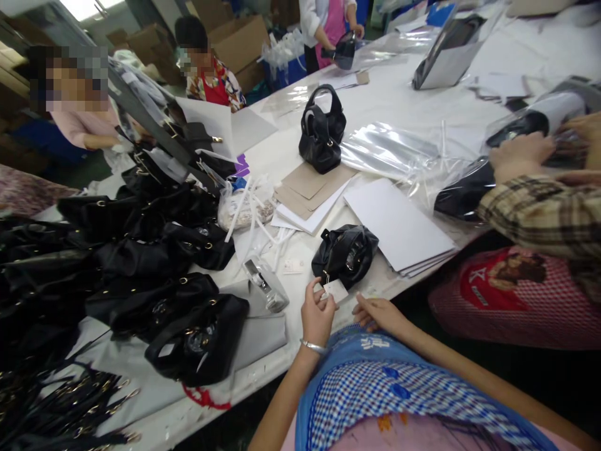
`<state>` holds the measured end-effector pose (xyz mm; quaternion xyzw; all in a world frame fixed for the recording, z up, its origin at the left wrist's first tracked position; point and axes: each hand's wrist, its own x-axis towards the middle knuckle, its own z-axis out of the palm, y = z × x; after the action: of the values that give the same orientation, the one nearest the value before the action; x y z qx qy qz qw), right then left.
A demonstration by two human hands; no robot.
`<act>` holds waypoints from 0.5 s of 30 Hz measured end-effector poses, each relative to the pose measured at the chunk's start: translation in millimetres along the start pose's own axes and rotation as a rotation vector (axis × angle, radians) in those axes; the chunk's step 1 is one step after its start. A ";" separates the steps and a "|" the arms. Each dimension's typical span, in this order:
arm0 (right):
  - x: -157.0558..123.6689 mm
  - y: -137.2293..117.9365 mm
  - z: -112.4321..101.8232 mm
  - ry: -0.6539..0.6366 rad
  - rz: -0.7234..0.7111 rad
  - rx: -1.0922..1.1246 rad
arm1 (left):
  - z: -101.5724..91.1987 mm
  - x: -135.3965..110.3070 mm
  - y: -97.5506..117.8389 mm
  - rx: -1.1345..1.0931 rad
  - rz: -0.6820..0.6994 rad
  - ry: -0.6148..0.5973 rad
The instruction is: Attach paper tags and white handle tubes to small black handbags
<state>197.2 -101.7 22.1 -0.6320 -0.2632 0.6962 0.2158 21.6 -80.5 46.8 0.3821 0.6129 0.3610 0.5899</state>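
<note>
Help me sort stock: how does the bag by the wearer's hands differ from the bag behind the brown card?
The near bag sits low, no handle visibly standing up; the far bag has its handles arched upright. A white tag shows at the near bag's front edge; none shows on the far bag. Both are black.
</note>
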 end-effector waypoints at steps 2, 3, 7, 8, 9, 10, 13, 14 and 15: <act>2.6 2.4 2.2 -0.124 0.120 0.180 | 1.5 -1.4 -2.8 -0.110 -0.043 -0.016; 3.3 1.6 3.9 -0.157 0.115 0.270 | 2.8 -2.3 -4.6 -0.156 -0.057 -0.026; 1.2 -5.7 8.3 -0.111 -0.040 0.435 | 6.8 -6.9 -9.1 -0.246 -0.109 -0.116; -0.1 -6.8 7.9 -0.074 -0.070 0.434 | 6.7 -7.4 -8.9 -0.234 -0.123 -0.161; -1.6 -7.6 6.7 -0.035 -0.099 0.426 | 6.2 -7.2 -7.9 -0.210 -0.132 -0.207; -2.9 -8.3 4.8 0.012 -0.132 0.412 | 5.4 -6.2 -6.1 -0.174 -0.130 -0.243; -4.1 -12.2 -4.2 0.194 -0.287 0.307 | 3.2 1.9 2.7 -0.005 -0.016 -0.223; -3.1 -14.9 -7.7 0.257 -0.342 0.258 | 3.0 6.2 6.5 0.064 0.056 -0.189; -1.2 -18.4 -11.2 0.311 -0.388 0.211 | 3.1 11.2 10.5 0.136 0.138 -0.154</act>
<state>207.9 -87.2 34.1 -0.6431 -0.2691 0.5599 0.4478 25.0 -65.8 51.0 0.4893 0.5612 0.3279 0.5815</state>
